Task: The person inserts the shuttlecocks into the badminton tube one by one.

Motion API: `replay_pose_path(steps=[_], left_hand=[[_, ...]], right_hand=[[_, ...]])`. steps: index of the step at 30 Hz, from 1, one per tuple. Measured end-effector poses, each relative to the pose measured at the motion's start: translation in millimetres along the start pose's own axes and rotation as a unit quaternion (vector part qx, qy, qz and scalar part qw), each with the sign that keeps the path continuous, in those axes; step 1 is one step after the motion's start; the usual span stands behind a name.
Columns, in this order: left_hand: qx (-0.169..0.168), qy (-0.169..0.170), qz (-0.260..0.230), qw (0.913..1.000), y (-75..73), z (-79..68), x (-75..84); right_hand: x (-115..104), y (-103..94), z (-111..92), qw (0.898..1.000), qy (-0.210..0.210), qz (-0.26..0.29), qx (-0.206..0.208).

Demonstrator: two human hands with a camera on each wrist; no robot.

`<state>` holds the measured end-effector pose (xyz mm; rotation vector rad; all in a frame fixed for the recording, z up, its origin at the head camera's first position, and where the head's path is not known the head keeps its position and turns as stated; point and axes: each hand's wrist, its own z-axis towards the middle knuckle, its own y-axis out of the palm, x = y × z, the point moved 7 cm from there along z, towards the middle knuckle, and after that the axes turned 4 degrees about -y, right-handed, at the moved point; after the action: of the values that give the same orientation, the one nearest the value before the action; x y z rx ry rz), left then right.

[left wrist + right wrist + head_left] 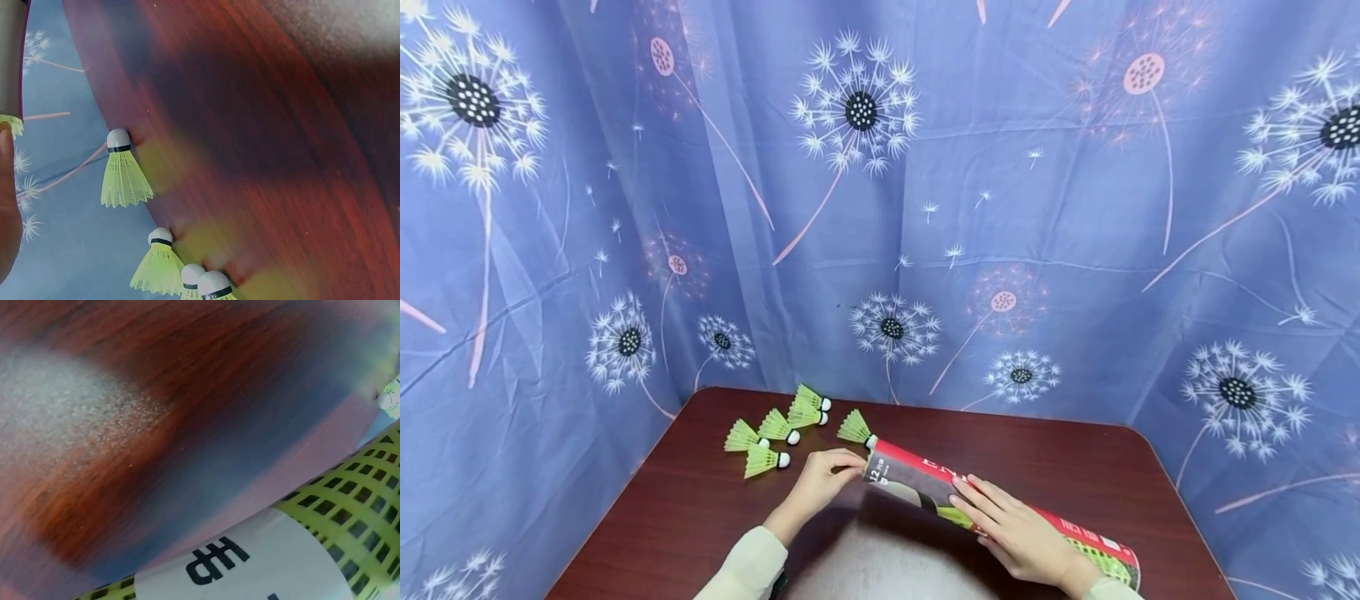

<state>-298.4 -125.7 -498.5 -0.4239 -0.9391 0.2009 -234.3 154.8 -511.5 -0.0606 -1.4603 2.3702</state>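
Observation:
A red and grey shuttlecock tube [917, 477] with a green net print lies slantwise over the table, its mouth toward the left. My right hand [1018, 533] holds it, fingers laid across its upper side; the printed wall of the tube [240, 559] fills the lower part of the right wrist view. At the mouth, my left hand [829, 483] pinches a yellow-green shuttlecock by the skirt [15, 126]. The rest of that shuttlecock is hidden in the tube. Just beyond the mouth sits another shuttlecock [854, 427], cork toward the tube.
Several yellow-green shuttlecocks with white corks, among them a front one [766, 459], lie grouped on the left of the dark red-brown table [700, 508]. A blue dandelion-print curtain [820, 325] hangs behind and at both sides. Light glares off the table's front middle.

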Motion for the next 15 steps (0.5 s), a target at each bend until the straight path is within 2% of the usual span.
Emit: replay_pose_path(steps=[4, 6, 9, 11, 13, 15], left_hand=[[-0.004, 0.000, 0.006, 1.0000, 1.2, 1.5, 4.4], [-0.007, 0.009, 0.009, 0.9999, -0.5, 2.8, 17.2], [-0.013, 0.023, 0.016, 0.9995, 0.5, 4.5, 22.3], [-0.022, 0.034, 0.022, 0.9989, 1.2, 5.5, 21.1], [-0.036, 0.036, 0.026, 0.9983, 4.1, 6.4, 9.6], [-0.051, 0.043, 0.031, 0.9973, 4.2, 7.6, 6.8]], right_hand=[[-0.1, -0.9, -0.1, 1.000, 0.004, 0.004, 0.003], [-0.2, -1.1, 0.1, 1.000, 0.005, 0.006, 0.003], [-0.1, -0.8, 0.1, 1.000, 0.004, 0.008, 0.004], [0.1, -0.8, 0.2, 1.000, 0.003, 0.007, 0.005], [0.5, -0.8, 0.3, 1.000, 0.002, 0.006, 0.006], [1.2, -1.2, 0.5, 1.000, 0.003, 0.003, 0.007]])
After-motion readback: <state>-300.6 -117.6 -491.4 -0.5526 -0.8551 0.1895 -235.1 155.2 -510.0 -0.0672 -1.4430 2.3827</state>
